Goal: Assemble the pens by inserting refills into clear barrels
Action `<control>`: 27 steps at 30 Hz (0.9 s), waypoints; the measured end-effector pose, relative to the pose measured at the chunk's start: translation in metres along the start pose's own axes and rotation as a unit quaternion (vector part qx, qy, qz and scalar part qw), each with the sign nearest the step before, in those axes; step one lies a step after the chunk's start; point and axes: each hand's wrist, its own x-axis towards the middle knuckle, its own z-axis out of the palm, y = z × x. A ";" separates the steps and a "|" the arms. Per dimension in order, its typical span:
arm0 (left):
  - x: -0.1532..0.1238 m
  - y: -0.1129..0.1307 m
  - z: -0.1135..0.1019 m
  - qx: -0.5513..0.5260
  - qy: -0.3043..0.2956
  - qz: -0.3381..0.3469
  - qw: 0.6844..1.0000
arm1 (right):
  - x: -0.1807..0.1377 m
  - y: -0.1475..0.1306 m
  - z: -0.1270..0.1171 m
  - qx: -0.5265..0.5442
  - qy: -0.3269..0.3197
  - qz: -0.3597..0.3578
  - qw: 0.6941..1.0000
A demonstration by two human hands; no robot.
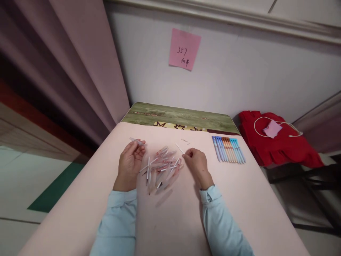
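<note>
My left hand [131, 160], palm turned up, is closed on a translucent pen barrel [136, 141] that sticks out past the fingers. In my right hand [196, 165] a thin white pen refill [179, 148] is pinched, its free end pointing up and left. Between the hands lies a loose pile of pen parts [163, 167]: clear barrels, some with reddish printing, and thin white refills with dark ends. Right of my right hand is a neat row of assembled pens [229, 150] in blue-violet, orange-brown and light blue. Small bits [185, 141] rest behind the pile.
A pale pink cover [170, 227] spreads over the table, with a green wood-patterned strip [181, 115] at the back. Beyond stands a white wall with a pink note [184, 49]. Red cloth [293, 145] with a white cord lies at right; a curtain [87, 64] hangs at left.
</note>
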 end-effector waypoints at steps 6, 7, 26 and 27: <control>-0.012 -0.009 0.020 -0.037 0.027 -0.125 0.991 | -0.004 -0.004 -0.001 -0.077 0.022 -0.021 0.997; -0.014 -0.012 0.023 -0.029 0.014 -0.127 0.991 | -0.003 -0.005 -0.005 -0.026 0.023 -0.010 0.999; -0.063 -0.014 0.052 0.265 -0.322 -0.129 0.899 | -0.023 -0.055 -0.056 0.562 -0.055 0.028 0.825; -0.064 -0.015 0.053 0.269 -0.332 -0.127 0.895 | -0.024 -0.055 -0.055 0.556 -0.055 0.025 0.829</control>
